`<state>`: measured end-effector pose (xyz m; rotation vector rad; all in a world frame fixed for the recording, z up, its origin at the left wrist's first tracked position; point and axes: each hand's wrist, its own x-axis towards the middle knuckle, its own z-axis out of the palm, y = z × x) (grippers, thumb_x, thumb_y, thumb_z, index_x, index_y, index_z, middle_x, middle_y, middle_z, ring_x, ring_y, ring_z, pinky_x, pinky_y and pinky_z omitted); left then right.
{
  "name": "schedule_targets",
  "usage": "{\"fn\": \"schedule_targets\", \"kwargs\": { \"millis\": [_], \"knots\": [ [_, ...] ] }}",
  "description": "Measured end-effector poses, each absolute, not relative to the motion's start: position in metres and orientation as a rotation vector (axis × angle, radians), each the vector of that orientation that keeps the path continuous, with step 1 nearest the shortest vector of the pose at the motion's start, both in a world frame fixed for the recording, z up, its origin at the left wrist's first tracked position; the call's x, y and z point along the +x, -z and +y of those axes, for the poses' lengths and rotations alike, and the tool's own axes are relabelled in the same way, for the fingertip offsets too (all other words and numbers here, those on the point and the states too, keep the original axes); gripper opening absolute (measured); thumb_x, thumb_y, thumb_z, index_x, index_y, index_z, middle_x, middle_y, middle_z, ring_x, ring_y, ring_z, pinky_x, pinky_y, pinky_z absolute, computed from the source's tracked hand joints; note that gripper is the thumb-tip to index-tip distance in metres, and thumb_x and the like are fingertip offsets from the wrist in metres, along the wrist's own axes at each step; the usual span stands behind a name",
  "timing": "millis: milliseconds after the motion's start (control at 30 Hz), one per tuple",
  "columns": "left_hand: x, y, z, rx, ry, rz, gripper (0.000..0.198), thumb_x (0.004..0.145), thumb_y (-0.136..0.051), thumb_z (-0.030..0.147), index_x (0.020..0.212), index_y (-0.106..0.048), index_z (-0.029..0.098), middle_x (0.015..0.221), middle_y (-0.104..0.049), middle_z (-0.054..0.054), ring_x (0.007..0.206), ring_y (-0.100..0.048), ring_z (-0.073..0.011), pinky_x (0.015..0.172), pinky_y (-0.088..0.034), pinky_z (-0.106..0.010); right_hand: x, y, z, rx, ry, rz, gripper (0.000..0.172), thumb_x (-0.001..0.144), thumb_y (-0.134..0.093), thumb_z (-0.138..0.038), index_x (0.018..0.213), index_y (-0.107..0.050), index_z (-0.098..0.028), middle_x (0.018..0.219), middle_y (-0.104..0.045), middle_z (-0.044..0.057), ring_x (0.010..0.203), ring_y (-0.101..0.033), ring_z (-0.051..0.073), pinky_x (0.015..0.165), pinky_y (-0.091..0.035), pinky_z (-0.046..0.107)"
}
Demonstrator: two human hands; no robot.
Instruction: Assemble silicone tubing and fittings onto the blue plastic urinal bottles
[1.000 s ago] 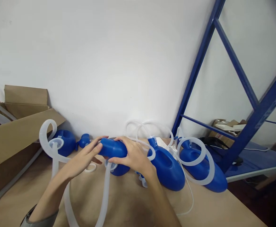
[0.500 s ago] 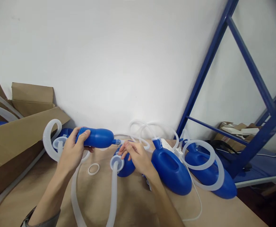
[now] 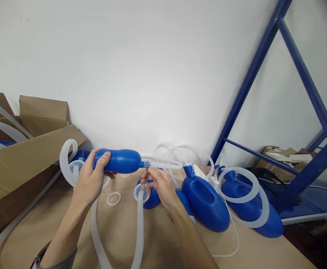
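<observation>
My left hand (image 3: 92, 173) is wrapped round the wide end of a blue plastic bottle-shaped piece (image 3: 124, 160), held level above the table. Its narrow nozzle points right, and a translucent hose (image 3: 165, 164) runs on from it. Just under the nozzle, my right hand (image 3: 160, 183) pinches a small metal clip (image 3: 147, 170); the fingers partly hide it. Behind and below that hand lies a blue urinal bottle (image 3: 152, 201) with a white round collar (image 3: 137, 193) and a thick hose (image 3: 139, 231). A loose white ring (image 3: 114, 198) rests on the table to the left.
To the right lie two large blue urinal bottles (image 3: 208, 209) (image 3: 250, 201), one beneath a coiled hose (image 3: 260, 209). A white power strip (image 3: 199, 172) sits behind them. At left stands an open cardboard box (image 3: 34, 149) holding hoses. A blue metal frame (image 3: 242, 89) rises at the right.
My right fingers have closed in under the nozzle and now pinch the metal clip. The hose beyond the nozzle shows more clearly. The view has shifted slightly.
</observation>
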<state>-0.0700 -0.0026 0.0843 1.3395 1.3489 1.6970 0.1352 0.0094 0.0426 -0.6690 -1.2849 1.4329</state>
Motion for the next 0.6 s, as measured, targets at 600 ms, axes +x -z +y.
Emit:
{"fn": "schedule_targets", "kwargs": {
  "millis": [600],
  "knots": [
    [-0.065, -0.084, -0.006, 1.395, -1.640, 1.620, 0.041, 0.089, -0.054, 0.067, 0.092, -0.056, 0.027, 0.053, -0.061, 0.006, 0.056, -0.066, -0.0233, 0.063, -0.051, -0.033, 0.134, -0.035, 0.021, -0.678, -1.268, -1.179, 0.045, 0.078, -0.079, -0.059, 0.072, -0.071, -0.015, 0.066, -0.064, 0.002, 0.057, -0.059, 0.011, 0.058, -0.050, 0.025]
  ]
}}
